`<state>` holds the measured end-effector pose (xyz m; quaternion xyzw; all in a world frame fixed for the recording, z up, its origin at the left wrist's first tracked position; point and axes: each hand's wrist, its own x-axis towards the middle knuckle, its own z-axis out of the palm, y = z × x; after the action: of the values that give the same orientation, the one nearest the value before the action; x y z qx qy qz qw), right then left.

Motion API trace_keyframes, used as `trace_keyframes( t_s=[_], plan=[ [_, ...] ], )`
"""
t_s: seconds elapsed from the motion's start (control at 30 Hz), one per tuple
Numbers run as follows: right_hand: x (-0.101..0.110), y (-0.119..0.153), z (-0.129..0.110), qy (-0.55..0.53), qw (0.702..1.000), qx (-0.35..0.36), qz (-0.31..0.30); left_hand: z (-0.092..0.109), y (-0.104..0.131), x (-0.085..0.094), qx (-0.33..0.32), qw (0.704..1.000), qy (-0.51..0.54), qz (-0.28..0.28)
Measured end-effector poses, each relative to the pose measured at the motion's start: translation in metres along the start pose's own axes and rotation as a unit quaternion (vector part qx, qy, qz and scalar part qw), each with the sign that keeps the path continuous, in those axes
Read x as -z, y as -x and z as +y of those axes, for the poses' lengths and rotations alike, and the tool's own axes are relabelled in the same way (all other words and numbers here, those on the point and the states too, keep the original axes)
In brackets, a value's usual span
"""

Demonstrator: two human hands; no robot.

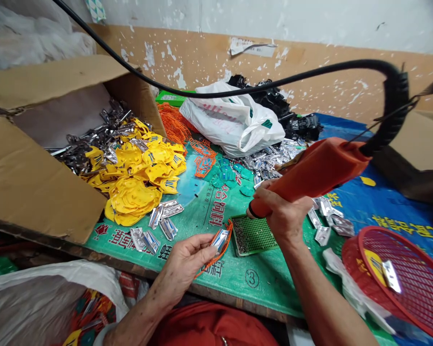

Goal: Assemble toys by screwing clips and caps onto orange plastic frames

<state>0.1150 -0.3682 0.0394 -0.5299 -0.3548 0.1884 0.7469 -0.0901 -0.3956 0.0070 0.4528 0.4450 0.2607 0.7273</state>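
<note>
Between the thumb and fingers of my left hand (pixel 189 262) is a small shiny metal plate (pixel 221 239) together with an orange plastic piece (pixel 230 233), held over the table's near edge. My right hand (pixel 285 211) wraps around an orange power screwdriver (pixel 310 170), which slants down to the left with a black cable at its upper end. The screwdriver's lower end hangs above a green perforated tray (pixel 263 235); its bit is not clearly visible. Small screws (pixel 242 233) are heaped along the tray's left side.
A cardboard box (pixel 32 178) of metal parts spills yellow plastic pieces (pixel 133 197) at left. Loose metal plates (pixel 168 228) lie near them. Behind are a white plastic bag (pixel 231 120) and black parts (pixel 274 101). A red basket (pixel 411 288) stands right. The black cable (pixel 209 94) arcs overhead.
</note>
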Motion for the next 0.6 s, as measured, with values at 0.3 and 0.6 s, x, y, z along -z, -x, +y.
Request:
trace_keyframes(
  t_s=[0.3,0.6],
  plan=[
    [0.002,0.009,-0.045,-0.112,0.992,0.024,-0.056,0.0,0.0,-0.003,0.001,1.0,-0.009,-0.009],
    [0.001,0.047,-0.082,-0.178,0.952,-0.057,-0.244,-0.003,0.001,-0.004,0.003,0.999,0.028,-0.045]
  ],
)
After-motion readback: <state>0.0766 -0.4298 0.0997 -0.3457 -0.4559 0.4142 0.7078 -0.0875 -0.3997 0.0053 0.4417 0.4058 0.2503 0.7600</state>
